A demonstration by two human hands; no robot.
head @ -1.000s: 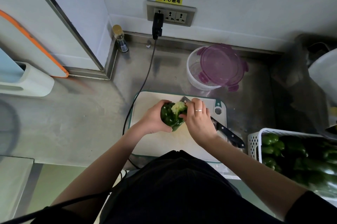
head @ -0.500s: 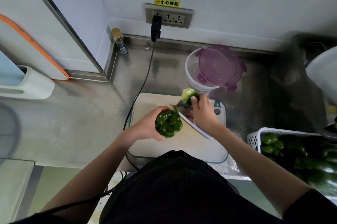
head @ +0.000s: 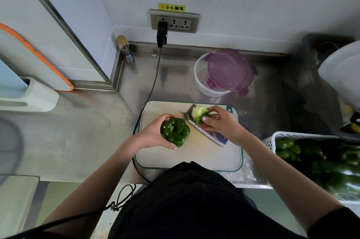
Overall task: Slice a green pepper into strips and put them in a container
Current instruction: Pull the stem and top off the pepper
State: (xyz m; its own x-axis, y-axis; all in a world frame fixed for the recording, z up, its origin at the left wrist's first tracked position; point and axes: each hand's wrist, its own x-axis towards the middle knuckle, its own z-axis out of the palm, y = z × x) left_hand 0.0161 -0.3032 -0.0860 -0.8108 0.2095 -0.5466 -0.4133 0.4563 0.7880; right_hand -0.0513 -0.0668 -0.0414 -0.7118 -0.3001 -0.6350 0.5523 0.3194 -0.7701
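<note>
Left hand cups a glossy dark green bell pepper, fingers curled round it, held just above the white plastic cutting board on the steel worktop. Right hand pinches the pale seeded pepper core between thumb and fingers, over the far side of the board. A broad steel knife blade lies beneath that hand. Beyond the board, a round clear plastic container with a purple lid resting askew on it. Right: white perforated basket of green peppers.
</note>
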